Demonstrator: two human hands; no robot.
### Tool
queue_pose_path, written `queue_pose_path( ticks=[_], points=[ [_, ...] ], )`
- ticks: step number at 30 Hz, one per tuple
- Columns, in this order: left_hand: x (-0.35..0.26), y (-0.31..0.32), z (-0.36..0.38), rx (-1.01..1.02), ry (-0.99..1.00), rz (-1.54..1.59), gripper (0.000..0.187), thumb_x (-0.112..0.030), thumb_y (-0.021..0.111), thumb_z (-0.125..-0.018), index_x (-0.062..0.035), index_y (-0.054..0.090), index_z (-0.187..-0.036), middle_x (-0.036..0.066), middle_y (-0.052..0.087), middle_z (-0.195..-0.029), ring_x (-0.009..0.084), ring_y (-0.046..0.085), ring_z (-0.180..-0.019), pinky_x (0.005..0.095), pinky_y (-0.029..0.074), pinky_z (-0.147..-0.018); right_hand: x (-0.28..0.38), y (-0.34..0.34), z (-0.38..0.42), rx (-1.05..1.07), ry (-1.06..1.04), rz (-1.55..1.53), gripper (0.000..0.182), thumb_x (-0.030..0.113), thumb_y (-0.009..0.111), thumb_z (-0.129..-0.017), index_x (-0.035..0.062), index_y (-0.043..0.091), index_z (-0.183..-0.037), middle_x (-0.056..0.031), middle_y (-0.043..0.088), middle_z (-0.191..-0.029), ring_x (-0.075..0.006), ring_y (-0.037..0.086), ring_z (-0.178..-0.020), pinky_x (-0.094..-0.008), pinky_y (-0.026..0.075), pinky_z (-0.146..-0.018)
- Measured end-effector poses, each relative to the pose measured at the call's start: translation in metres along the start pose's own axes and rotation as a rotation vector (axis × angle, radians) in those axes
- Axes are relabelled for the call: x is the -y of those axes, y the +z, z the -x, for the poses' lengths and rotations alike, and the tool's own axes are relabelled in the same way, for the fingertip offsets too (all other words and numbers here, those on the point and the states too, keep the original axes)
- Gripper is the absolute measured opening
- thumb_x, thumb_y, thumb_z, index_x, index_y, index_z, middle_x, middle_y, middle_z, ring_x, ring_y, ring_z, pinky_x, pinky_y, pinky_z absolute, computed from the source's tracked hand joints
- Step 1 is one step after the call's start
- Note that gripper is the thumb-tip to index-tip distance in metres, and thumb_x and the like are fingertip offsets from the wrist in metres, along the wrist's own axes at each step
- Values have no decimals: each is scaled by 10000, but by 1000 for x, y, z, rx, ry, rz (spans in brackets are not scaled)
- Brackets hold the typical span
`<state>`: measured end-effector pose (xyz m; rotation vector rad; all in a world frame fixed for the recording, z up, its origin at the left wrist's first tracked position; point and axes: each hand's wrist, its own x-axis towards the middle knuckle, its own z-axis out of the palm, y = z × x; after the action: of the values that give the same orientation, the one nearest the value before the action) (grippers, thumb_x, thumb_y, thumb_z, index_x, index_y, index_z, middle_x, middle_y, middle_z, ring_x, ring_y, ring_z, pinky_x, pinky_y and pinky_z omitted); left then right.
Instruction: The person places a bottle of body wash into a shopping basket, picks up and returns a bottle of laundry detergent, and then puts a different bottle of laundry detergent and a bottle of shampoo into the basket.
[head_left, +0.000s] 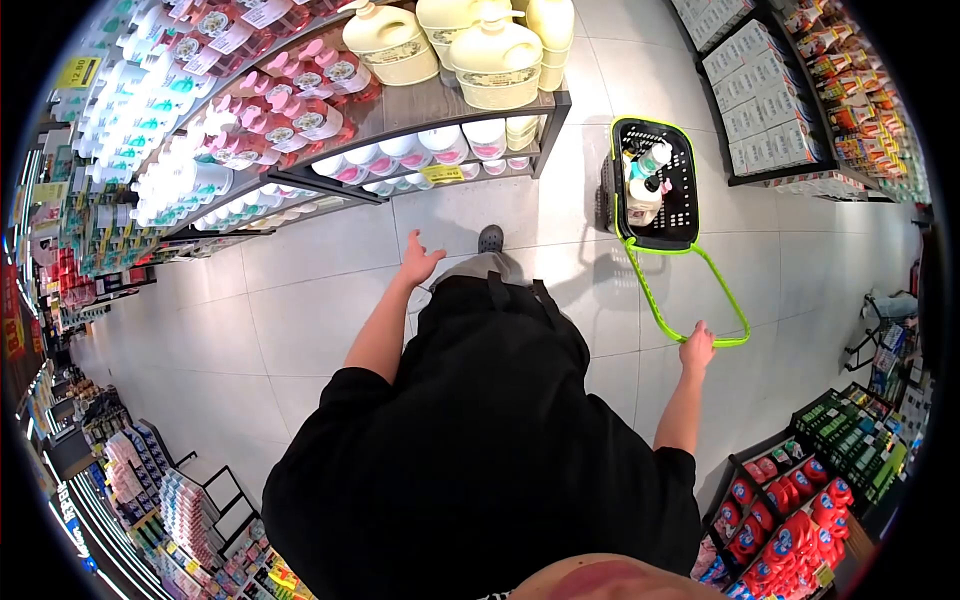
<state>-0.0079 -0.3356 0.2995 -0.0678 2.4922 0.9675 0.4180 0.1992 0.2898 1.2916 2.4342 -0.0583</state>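
My right hand [698, 345] is closed round the green handle [735, 300] of a black shopping basket [682, 215] with a green rim. The basket stands on the floor ahead and to the right, its long handle stretched back toward me. Inside lie a cream bottle [643, 203] and a white pump bottle with a teal label [655, 158]. My left hand [421, 259] is held out over the floor with its fingers apart and nothing in it, a little short of the shelf.
A wooden shelf [400, 112] ahead on the left holds cream jugs [497, 62] and pink pump bottles [335, 75]. White boxes [768, 125] stand on a rack at the right. Red packs [790, 540] fill a rack at the lower right. Grey tiled floor [330, 320] runs between them.
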Motion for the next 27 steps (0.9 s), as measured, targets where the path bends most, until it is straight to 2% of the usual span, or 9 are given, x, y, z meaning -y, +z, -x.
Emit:
queue_pose_path(
  ticks=[3, 6, 9, 12, 15, 18, 21, 24, 27],
  points=[
    [41, 11, -11, -133, 68, -166, 826, -353, 767, -768, 49, 332, -1344, 291, 525, -1187, 386, 556, -1109, 416, 455, -952, -8, 9, -9, -21, 12, -3, 370, 24, 671, -788, 66, 448, -1081, -117, 631, -1071, -344, 531, -1133, -557, 472, -867],
    [46, -4, -19, -65, 63, -312, 714, -405, 744, -795, 43, 456, -1271, 227, 592, -1036, 340, 598, -1045, 406, 477, -887, -12, 17, -11, 20, 20, -37, 348, 35, 676, -784, 60, 446, -1044, -128, 619, -1094, -353, 511, -1146, -565, 455, -886],
    [32, -18, -20, 148, -108, -139, 510, -460, 666, -855, 32, 659, -992, 169, 651, -825, 291, 651, -879, 391, 495, -813, -13, 25, -10, 32, 32, -60, 363, 36, 675, -786, 57, 446, -1067, -127, 615, -1107, -350, 503, -1160, -557, 460, -886],
    [23, -22, -18, 87, -172, 17, 555, -484, 556, -919, -2, 703, -686, 126, 658, -634, 268, 665, -711, 378, 515, -755, -8, 27, -6, 54, 41, -77, 378, 21, 670, -779, 62, 451, -1085, -123, 613, -1113, -348, 498, -1165, -548, 466, -884],
    [-8, -32, -4, 89, -98, -48, 594, -445, 474, -954, 5, 717, -652, 145, 679, -623, 280, 683, -696, 365, 532, -752, -4, 21, 2, 46, 48, -90, 421, 1, 675, -764, 75, 454, -1115, -120, 612, -1116, -353, 496, -1164, -546, 469, -881],
    [2, -28, -14, 103, -39, 80, 503, -347, 453, -947, 0, 746, -732, 152, 695, -651, 269, 706, -746, 362, 547, -760, 0, 21, 7, 43, 54, -136, 438, -13, 688, -747, 84, 474, -1116, -115, 617, -1104, -358, 497, -1158, -539, 477, -871],
    [3, -20, -17, -81, -9, -1, 406, -241, 445, -904, -27, 766, -781, 176, 711, -701, 276, 717, -748, 363, 555, -771, -4, 28, 6, 20, 24, -146, 405, -8, 698, -744, 84, 506, -1088, -111, 621, -1092, -360, 503, -1145, -539, 483, -856],
    [1, -18, -15, -345, 126, -158, 373, -189, 433, -872, -59, 781, -842, 182, 715, -728, 295, 714, -723, 371, 556, -770, -5, 26, 9, -1, 7, -143, 340, -14, 682, -747, 81, 535, -1038, -112, 630, -1060, -359, 515, -1119, -525, 492, -842],
    [-12, -24, -9, -430, 86, -225, 367, -178, 433, -865, -67, 783, -869, 182, 710, -727, 319, 710, -736, 378, 556, -766, -3, 25, 6, -19, -18, -148, 311, -17, 675, -746, 76, 545, -1013, -114, 636, -1035, -359, 526, -1090, -504, 499, -836]
  ],
)
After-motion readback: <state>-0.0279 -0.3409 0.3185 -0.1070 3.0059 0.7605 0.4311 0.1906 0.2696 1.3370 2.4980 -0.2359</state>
